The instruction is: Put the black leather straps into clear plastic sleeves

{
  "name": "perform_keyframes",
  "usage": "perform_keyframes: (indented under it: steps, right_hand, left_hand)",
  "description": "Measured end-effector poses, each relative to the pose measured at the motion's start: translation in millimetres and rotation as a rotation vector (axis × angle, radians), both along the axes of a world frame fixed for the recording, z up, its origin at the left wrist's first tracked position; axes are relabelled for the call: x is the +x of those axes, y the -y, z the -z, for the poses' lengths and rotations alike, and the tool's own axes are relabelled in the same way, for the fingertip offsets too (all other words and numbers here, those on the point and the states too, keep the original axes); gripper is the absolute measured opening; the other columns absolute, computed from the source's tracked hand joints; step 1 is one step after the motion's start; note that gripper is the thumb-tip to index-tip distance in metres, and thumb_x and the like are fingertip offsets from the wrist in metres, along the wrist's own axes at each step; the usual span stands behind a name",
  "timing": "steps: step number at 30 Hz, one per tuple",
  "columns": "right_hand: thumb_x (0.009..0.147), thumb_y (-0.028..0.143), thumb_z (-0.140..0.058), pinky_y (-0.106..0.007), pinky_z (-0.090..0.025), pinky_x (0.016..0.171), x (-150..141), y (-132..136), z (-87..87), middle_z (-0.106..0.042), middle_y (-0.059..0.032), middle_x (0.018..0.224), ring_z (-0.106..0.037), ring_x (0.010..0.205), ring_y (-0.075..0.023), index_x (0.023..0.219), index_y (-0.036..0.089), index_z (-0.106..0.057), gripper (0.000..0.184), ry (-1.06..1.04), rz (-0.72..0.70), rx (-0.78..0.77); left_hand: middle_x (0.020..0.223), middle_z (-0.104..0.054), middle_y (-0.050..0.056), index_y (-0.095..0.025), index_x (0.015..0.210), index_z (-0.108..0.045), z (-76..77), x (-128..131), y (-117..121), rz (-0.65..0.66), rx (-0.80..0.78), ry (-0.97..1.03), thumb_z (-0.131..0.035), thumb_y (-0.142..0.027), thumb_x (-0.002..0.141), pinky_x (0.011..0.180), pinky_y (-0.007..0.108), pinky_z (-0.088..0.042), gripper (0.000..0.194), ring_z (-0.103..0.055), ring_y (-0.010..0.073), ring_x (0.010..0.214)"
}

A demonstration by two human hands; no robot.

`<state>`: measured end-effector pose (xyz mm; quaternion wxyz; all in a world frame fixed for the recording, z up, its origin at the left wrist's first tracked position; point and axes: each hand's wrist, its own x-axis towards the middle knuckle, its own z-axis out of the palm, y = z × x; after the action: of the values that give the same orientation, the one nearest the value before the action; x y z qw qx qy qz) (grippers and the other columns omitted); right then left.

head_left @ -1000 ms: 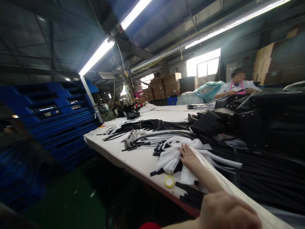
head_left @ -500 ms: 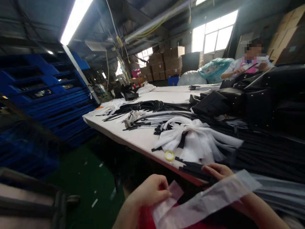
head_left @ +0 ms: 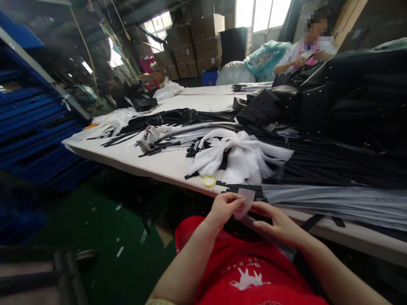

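Note:
My left hand [head_left: 224,208] pinches one end of a translucent white plastic strip [head_left: 246,202] above my lap, just off the table's front edge. My right hand [head_left: 280,222] is close on its right, fingertips by the same end. A greyish length of the strip passes between its thumb and fingers and trails down over the red apron [head_left: 203,254]. Whether a black strap is also in the right hand I cannot make out. Behind the hands, black straps [head_left: 229,186] and a bundle of translucent sleeves [head_left: 324,197] lie along the table edge.
The white table [head_left: 168,169] carries a yellow tape ring [head_left: 209,181], a fanned white bundle [head_left: 241,159], a tape dispenser [head_left: 149,137] and black bags [head_left: 327,101]. A co-worker [head_left: 305,51] sits across it. Blue racks [head_left: 38,144] stand at left.
My right hand has left the black straps at the table edge and come close to my left hand. The strip no longer drapes over my right wrist. The view has turned rightward and down.

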<state>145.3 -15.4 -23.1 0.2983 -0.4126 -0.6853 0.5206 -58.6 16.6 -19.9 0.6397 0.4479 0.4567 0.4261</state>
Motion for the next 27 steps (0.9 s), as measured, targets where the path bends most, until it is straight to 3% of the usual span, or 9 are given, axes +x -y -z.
perform_keyframes:
  steps: [4, 8, 11, 14, 17, 20, 23, 25, 27]
  right_hand:
    - [0.088, 0.048, -0.06, -0.037, -0.052, 0.091, -20.5, 0.7, 18.7, -0.073, -0.0087, 0.106, -0.066, 0.098, -0.0258, 0.106, 0.017, -0.072, 0.038, -0.015, 0.103, 0.001]
    - [0.09, 0.051, -0.054, -0.029, -0.051, 0.071, -25.0, -0.7, 30.6, -0.072, -0.0053, 0.083, -0.065, 0.076, -0.0209, 0.083, 0.015, -0.073, 0.042, -0.014, 0.161, -0.022]
    - [0.091, 0.046, -0.055, -0.026, -0.049, 0.067, -23.3, 0.2, 30.4, -0.07, -0.0041, 0.075, -0.062, 0.071, -0.0183, 0.078, 0.014, -0.072, 0.038, -0.025, 0.149, -0.014]
    - [0.092, 0.04, -0.054, -0.026, -0.05, 0.071, -23.3, 4.8, 26.5, -0.071, -0.0044, 0.077, -0.064, 0.074, -0.0184, 0.078, 0.016, -0.072, 0.033, -0.014, 0.148, 0.026]
    - [0.092, 0.034, -0.053, -0.026, -0.05, 0.072, -20.8, 8.4, 21.2, -0.072, -0.0044, 0.079, -0.065, 0.075, -0.0181, 0.078, 0.017, -0.072, 0.029, 0.041, 0.161, 0.08]
    - [0.091, 0.033, -0.055, -0.028, -0.052, 0.077, -0.4, -3.3, 14.7, -0.074, -0.0046, 0.088, -0.067, 0.081, -0.0192, 0.091, 0.019, -0.074, 0.023, 0.156, 0.216, 0.132]
    - [0.092, 0.034, -0.052, -0.03, -0.052, 0.084, 45.0, -35.8, 9.3, -0.073, -0.0066, 0.103, -0.067, 0.092, -0.0204, 0.107, 0.021, -0.071, 0.028, 0.387, 0.449, 0.257]
    - [0.091, 0.027, -0.049, -0.032, -0.049, 0.091, 78.4, -62.5, 8.7, -0.07, -0.0089, 0.109, -0.064, 0.099, -0.0212, 0.11, 0.018, -0.069, 0.029, 0.631, 0.578, 0.353]
    - [0.082, 0.015, -0.053, -0.034, -0.045, 0.097, 103.3, -85.9, 11.2, -0.068, -0.0115, 0.111, -0.061, 0.105, -0.0234, 0.111, 0.015, -0.068, 0.033, 0.823, 0.573, 0.386]
  left_hand:
    - [0.062, -0.066, 0.002, -0.012, 0.064, -0.071, -2.3, 7.3, 4.0, -0.032, 0.03, 0.007, -0.088, -0.045, 0.057, 0.06, 0.022, -0.045, 0.038, -0.056, 0.0108, 0.059]
    - [0.055, -0.061, -0.001, -0.012, 0.058, -0.065, -1.9, 9.9, 6.4, -0.075, 0.0, 0.006, -0.089, -0.045, 0.055, 0.055, 0.021, -0.041, 0.041, -0.051, 0.0089, 0.052]
    - [0.061, -0.064, 0.001, -0.012, 0.064, -0.066, -1.7, 11.0, 3.7, -0.055, -0.014, 0.026, -0.089, -0.047, 0.054, 0.057, 0.022, -0.044, 0.043, -0.055, 0.0104, 0.056]
    - [0.075, -0.071, 0.005, -0.012, 0.078, -0.071, 0.3, 13.0, 0.5, 0.046, 0.037, 0.008, -0.088, -0.047, 0.056, 0.069, 0.026, -0.049, 0.044, -0.062, 0.0154, 0.07]
    - [0.07, -0.069, 0.006, -0.012, 0.07, -0.07, 7.1, 14.8, -0.7, 0.108, 0.081, -0.092, -0.084, -0.047, 0.062, 0.067, 0.026, -0.048, 0.038, -0.06, 0.0156, 0.067]
    - [0.062, -0.064, 0.003, -0.013, 0.064, -0.065, 15.2, 14.2, -1.6, 0.088, 0.082, -0.154, -0.082, -0.045, 0.066, 0.058, 0.024, -0.043, 0.037, -0.054, 0.0129, 0.058]
    - [0.06, -0.059, 0.0, -0.014, 0.061, -0.06, 19.9, 12.3, -2.7, 0.096, 0.124, -0.201, -0.081, -0.043, 0.066, 0.057, 0.023, -0.04, 0.036, -0.051, 0.0117, 0.057]
    - [0.06, -0.056, -0.001, -0.015, 0.059, -0.058, 21.7, 11.8, -3.1, 0.109, 0.163, -0.232, -0.08, -0.042, 0.067, 0.058, 0.023, -0.04, 0.036, -0.049, 0.0117, 0.058]
    - [0.061, -0.055, -0.001, -0.015, 0.059, -0.057, 24.1, 11.8, -3.4, 0.12, 0.196, -0.265, -0.078, -0.039, 0.069, 0.059, 0.023, -0.04, 0.034, -0.049, 0.012, 0.059]
